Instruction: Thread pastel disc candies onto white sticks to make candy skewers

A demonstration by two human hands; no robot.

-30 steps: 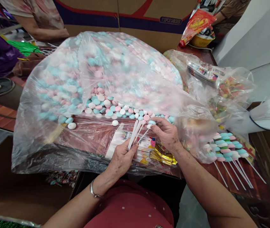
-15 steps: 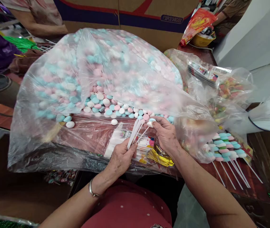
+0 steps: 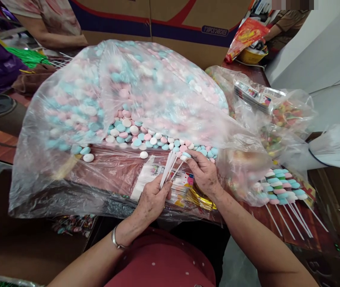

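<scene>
My left hand is closed round a small bundle of white sticks, one of which leans apart to the right. At that stick's tip, my right hand pinches a blue and white candy; whether it is one piece or two stacked I cannot tell. Beyond my hands, a big clear plastic bag lies open toward me, full of pink, blue and white candies. Under my hands are printed plastic packets and gold twist ties.
Candy skewers lie on the table at right, below bags of colourful candy. A container of white sticks is at far right. A cardboard box stands behind. Two people's arms show at the back.
My right hand has shifted slightly left and down with the candy, closer along the single stick. The left hand stays about where it was. The view has moved a little.
</scene>
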